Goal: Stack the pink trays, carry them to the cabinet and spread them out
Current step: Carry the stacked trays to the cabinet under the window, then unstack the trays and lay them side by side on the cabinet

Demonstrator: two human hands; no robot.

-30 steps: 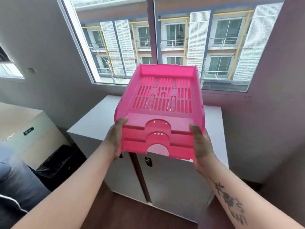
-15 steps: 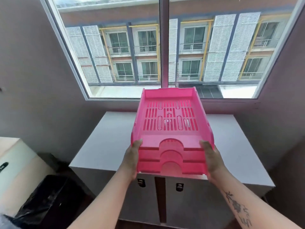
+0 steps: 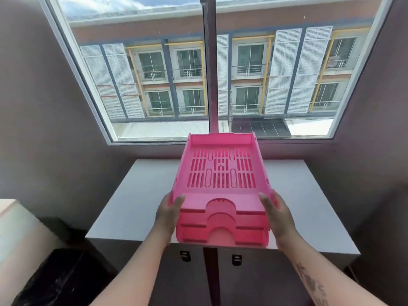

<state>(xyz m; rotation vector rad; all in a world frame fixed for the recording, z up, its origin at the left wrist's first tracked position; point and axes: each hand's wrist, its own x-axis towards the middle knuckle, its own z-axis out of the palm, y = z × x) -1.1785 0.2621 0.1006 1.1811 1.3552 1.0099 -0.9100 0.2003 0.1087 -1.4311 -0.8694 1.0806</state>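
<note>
Now the stack of pink trays (image 3: 221,191) hangs lower and nearer over the white cabinet (image 3: 132,199) than a second ago, so set-down looks close. Left hand (image 3: 169,214) at 9 o'clock and right hand (image 3: 277,214) at 3 o'clock clasp its front corners, thumbs on top.

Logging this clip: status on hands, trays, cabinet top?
Left hand and right hand grip the pink tray stack by its sides. Stack over the white cabinet top. Nothing in the way.
</note>
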